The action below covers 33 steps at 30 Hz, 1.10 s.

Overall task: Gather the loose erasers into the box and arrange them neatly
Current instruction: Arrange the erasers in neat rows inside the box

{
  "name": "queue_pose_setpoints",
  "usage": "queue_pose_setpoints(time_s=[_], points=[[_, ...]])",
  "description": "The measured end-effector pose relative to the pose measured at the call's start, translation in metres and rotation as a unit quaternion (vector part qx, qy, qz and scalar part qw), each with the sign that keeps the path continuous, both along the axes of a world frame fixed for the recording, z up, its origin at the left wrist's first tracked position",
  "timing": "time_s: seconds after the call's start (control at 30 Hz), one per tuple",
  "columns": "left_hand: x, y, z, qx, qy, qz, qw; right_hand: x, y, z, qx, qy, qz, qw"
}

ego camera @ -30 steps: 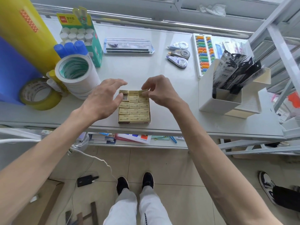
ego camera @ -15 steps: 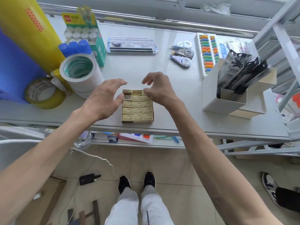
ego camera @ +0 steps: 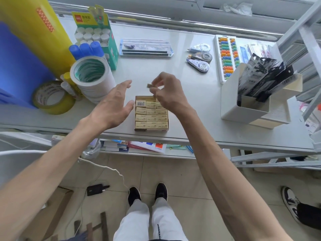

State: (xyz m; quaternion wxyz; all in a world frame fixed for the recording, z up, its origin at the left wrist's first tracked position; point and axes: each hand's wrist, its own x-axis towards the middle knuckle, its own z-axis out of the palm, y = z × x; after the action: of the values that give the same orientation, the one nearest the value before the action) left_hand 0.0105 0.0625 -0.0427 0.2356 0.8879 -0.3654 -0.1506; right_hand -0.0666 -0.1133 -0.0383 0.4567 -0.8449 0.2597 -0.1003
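Near the front edge of the white table (ego camera: 194, 108), the open cardboard box (ego camera: 151, 130) sat between my two hands. The yellow erasers (ego camera: 151, 118) inside lay flat in rows of three, touching one another. At the left of the second row from the far end, one barcode-up eraser (ego camera: 140, 103) showed its white label. Beyond it, at the far left corner, I could see bare box floor. The far right corner was hidden behind my right hand (ego camera: 171, 96).

That hand hung over the far end of the box, its thumb and fingertips pinching a single loose eraser (ego camera: 149, 86) in the air, clear of the packed rows. My left hand (ego camera: 111, 108) hovered just left of the box, fingers straight and spread wide, palm turned toward it and gripping nothing. Its thumb was close to the box's left wall; I could not tell whether it touched.

Further left stood a stack of white tape rolls (ego camera: 90, 75) with a yellow tape roll (ego camera: 52, 99) beside it. Well apart on the right was a white organizer (ego camera: 243, 108) holding dark packets. Three correction tapes (ego camera: 199, 58) and a bead abacus (ego camera: 225, 56) lay toward the back.
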Motion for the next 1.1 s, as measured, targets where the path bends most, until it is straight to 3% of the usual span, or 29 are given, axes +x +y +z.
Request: queue_pose_setpoints(time_s=[0.1,0.2,0.37,0.63,0.8,0.97,1.1], points=[[-0.004,-0.002,-0.002,0.01,-0.005,-0.008,1.0,-0.014,-0.01,-0.001,-0.029,0.037,0.053,0.998],[-0.006,-0.004,-0.003,0.011,-0.002,-0.01,1.0,-0.023,-0.014,-0.004,0.004,0.078,0.083,0.994],[-0.007,-0.007,-0.004,0.016,-0.003,-0.015,1.0,-0.029,-0.018,-0.003,0.074,0.051,0.068,0.994],[-0.004,-0.007,-0.002,0.026,-0.009,-0.009,1.0,-0.027,-0.015,-0.006,0.042,0.069,0.067,0.994],[-0.002,-0.007,-0.004,0.021,-0.002,-0.01,1.0,-0.025,-0.014,0.002,0.106,-0.018,0.008,0.994],[0.001,-0.006,-0.006,0.023,-0.001,-0.009,1.0,-0.017,-0.017,-0.003,0.11,-0.026,0.002,0.994],[0.002,-0.007,-0.005,0.021,-0.004,-0.008,1.0,-0.013,-0.012,-0.002,0.053,0.004,0.037,0.998]])
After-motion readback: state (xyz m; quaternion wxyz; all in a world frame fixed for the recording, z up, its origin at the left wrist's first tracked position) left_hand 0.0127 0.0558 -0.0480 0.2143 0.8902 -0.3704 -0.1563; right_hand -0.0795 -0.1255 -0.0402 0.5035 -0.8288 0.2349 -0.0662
